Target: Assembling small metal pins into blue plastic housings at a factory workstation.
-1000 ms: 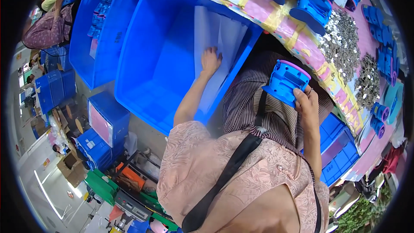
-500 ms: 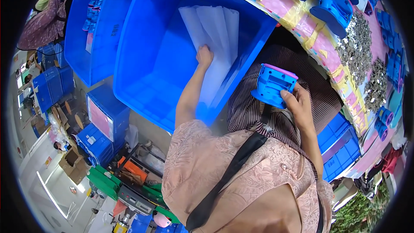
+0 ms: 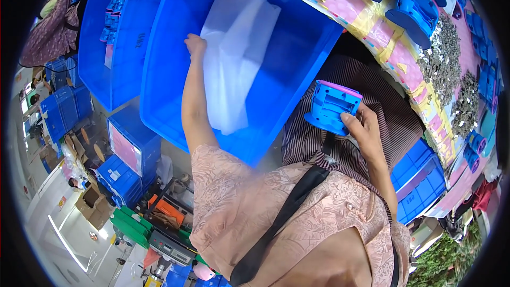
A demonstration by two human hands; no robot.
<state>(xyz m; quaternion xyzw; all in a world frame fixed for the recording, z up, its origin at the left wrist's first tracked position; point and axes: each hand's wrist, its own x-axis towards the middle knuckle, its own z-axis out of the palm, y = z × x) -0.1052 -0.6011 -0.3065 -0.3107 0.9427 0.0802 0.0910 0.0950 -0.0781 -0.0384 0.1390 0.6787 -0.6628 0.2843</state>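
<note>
My left hand [image 3: 196, 46] reaches into a large blue plastic tub [image 3: 175, 82], beside the left edge of a thin white sheet [image 3: 234, 56]. Its fingers point away from the sheet, loosely apart, and nothing shows in them. Creased and somewhat slanted, the sheet lies inside the tub. Over my lap, my right hand [image 3: 365, 130] grips a blue plastic housing [image 3: 336, 105] with a pink rim and a round base. My thumb lies across its lower right side; the other fingers are mostly hidden behind it.
A pink, tape-patched worktable [image 3: 396, 48] along the right bears more blue housings [image 3: 414, 13] and heaps of small metal parts [image 3: 441, 56]. Another blue tub [image 3: 95, 58] with stacked parts stands at left. Lidded blue crates [image 3: 417, 180] sit under the table. A person [image 3: 53, 37] is at far left.
My left hand has let go of the white sheet and moved left. The sheet has shifted left and spread wider. My right hand and the blue housing have barely moved.
</note>
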